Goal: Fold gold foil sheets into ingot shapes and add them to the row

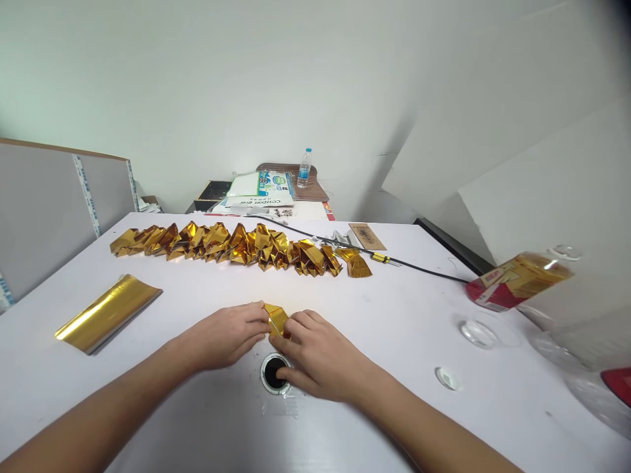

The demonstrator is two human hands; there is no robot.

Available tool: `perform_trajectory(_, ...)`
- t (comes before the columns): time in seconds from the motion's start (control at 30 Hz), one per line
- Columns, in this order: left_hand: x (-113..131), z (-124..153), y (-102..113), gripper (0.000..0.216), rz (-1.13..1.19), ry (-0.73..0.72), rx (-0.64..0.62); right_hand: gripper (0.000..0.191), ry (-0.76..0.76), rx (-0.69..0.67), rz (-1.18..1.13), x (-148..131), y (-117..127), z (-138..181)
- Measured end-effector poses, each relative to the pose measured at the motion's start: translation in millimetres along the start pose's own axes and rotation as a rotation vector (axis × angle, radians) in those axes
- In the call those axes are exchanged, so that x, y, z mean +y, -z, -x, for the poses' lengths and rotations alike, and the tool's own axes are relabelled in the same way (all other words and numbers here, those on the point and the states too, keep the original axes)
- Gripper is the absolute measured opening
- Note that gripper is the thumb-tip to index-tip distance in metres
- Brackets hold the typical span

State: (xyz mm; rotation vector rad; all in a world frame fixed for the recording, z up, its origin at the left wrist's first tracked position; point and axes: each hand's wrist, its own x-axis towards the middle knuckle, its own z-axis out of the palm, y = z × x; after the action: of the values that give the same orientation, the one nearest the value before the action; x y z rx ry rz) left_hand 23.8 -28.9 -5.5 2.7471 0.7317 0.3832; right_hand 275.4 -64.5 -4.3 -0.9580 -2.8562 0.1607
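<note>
A small piece of folded gold foil paper (276, 318) lies between my hands near the table's front. My left hand (227, 335) holds its left edge with the fingertips. From the right, my right hand (318, 355) grips the same piece, its thumb reaching over a round black hole with a pale rim (274, 373) in the tabletop. Beyond my hands stretches a long row of folded gold paper pieces (217, 242). A stack of flat gold foil sheets (111, 312), slightly curled, rests off to the left.
A black cable (419, 266) crosses the back right. A large bottle of yellow liquid (522, 279), a clear round lid (478, 333) and a small white disc (448, 378) are at the right. Behind the table stands a water bottle (304, 169). A grey partition (44, 203) borders the left.
</note>
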Motion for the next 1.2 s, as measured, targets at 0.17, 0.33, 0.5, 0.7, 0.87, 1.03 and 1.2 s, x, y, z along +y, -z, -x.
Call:
perform_trajectory(0.17, -1.1, -0.4, 0.8, 0.031, 0.062, -0.039, 0.041, 0.048, -0.013, 0.007, 0.030, -3.0, -2.3, -1.9)
perform_trajectory(0.33, -8.7, 2.6, -2.6, 0.030, 0.049, -0.060, 0.049, 0.041, -0.023, -0.004, 0.024, -3.9, -2.9, -2.4)
perform_trajectory(0.5, -15.8, 4.9, -9.5, 0.030, 0.019, -0.102, 0.160, 0.032, -0.036, -0.035, 0.002, -5.6, 1.7, 0.2)
perform_trajectory(0.7, -16.6, 5.1, -10.9, 0.027, -0.013, -0.080, 0.210, 0.033, -0.055, -0.052, 0.016, -8.6, 2.4, 0.3)
perform_trajectory(0.87, -19.7, 6.2, -12.6, 0.026, -0.064, -0.039, 0.215, 0.033, -0.057, -0.030, 0.006, -8.6, 1.7, 0.2)
perform_trajectory(1.03, -20.3, 5.2, -14.4, 0.027, -0.105, -0.049, 0.231, 0.033, -0.058, -0.045, 0.007, -9.1, 5.0, 0.4)
perform_trajectory(1.2, -22.0, 3.1, -6.1, 0.024, -0.199, -0.009, 0.268, 0.034, -0.061, -0.035, 0.009, -8.7, 5.7, 0.6)
